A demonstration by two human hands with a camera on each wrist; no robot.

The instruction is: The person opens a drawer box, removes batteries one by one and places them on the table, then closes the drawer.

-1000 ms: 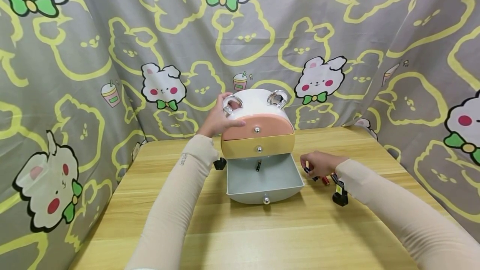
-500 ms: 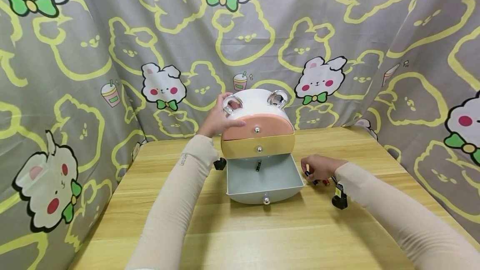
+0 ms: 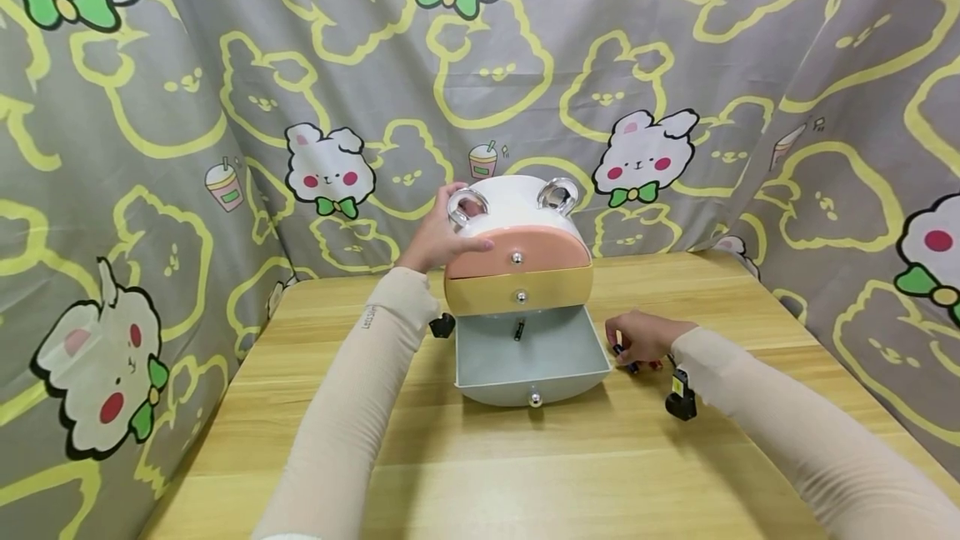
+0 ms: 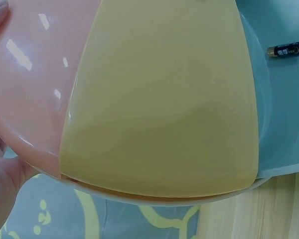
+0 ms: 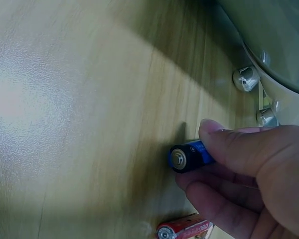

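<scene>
A small mini dresser (image 3: 510, 198) with a white top, two silver ears and three drawers stands on the table. Its grey-blue bottom drawer (image 3: 495, 394) is pulled out, and a black battery (image 3: 519, 330) lies inside, clearer in the left wrist view as a dark battery (image 4: 287, 50) with a gold end. My left hand (image 3: 438, 233) grips the dresser's upper left side, thumb on the orange top drawer (image 3: 540, 248). Right of the drawer, my right hand (image 3: 643, 336) pinches a blue battery (image 5: 199, 153) between thumb and fingers, close over the table. A red battery (image 5: 184, 228) lies beneath those fingers.
The yellow middle drawer (image 3: 480, 294) is pushed in above the bottom one. Silver knobs stick out from the drawer fronts. A patterned grey curtain (image 3: 405, 90) surrounds the wooden table (image 3: 600, 473) at the back and sides.
My right hand has closed in on the blue battery and shifted slightly, covering more of the batteries beneath it. My left hand keeps its grip on the dresser.
</scene>
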